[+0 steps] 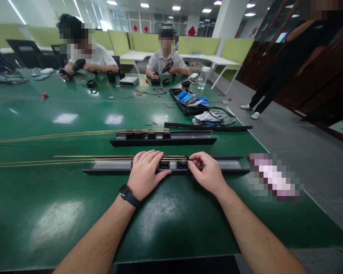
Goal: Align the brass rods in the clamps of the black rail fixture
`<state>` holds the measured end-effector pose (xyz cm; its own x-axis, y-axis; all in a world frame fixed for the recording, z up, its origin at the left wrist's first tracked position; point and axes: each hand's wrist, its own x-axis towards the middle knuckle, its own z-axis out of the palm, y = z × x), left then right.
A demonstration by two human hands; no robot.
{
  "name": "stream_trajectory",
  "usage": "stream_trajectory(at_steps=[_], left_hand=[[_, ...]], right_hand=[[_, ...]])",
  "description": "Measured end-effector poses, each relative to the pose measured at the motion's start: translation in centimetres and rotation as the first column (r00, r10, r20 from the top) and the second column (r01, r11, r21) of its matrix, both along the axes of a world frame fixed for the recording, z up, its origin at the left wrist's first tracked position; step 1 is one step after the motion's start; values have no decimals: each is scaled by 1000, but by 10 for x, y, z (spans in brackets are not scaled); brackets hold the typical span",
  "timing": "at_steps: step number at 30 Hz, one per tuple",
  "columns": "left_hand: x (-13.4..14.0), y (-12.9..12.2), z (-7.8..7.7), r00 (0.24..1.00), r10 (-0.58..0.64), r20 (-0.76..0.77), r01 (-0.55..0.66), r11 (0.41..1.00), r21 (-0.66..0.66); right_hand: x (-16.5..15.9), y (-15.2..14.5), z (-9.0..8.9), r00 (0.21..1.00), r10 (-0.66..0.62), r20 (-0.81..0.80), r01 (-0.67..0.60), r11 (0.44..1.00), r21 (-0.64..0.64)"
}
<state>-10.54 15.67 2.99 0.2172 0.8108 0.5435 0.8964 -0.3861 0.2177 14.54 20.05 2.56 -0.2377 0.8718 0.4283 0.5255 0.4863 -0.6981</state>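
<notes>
A long black channel (208, 172) with a silvery inside lies crosswise before me on the green table. Small black blocks (165, 165) sit in it, and thin brass-coloured rods (74, 162) run over them from the left. My left hand (146, 167) is laid over the channel, fingers across its far edge and thumb along the near one, hiding part of the blocks and rods. At the rods' right ends, my right hand (205, 169) pinches a rod between thumb and forefinger beside the rightmost block; its fingertips partly cover the spot.
Behind lies a second channel (162, 142) with blocks and rods. Beyond it are a black strip (208, 126), a black tray (185, 110) of parts, cables and gloves (205, 118). Two seated people (167, 57) hold drills across the table; another person (288, 61) stands right.
</notes>
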Motion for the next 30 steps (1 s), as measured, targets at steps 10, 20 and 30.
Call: stream_trajectory(at_steps=[10,20,30], left_hand=[[1,0,-1,1000,3,0,-3,1000,-16],[1,0,-1,1000,1,-8,-2,1000,-6],[1,1,-3,1000,6,3,-6,1000,7]], right_hand=[[0,-1,6,998,63,24,-62,997,-38],[5,1,13,995,64,80,-57,995,-81],[3,4,5,991,63,122,-60,998,-28]])
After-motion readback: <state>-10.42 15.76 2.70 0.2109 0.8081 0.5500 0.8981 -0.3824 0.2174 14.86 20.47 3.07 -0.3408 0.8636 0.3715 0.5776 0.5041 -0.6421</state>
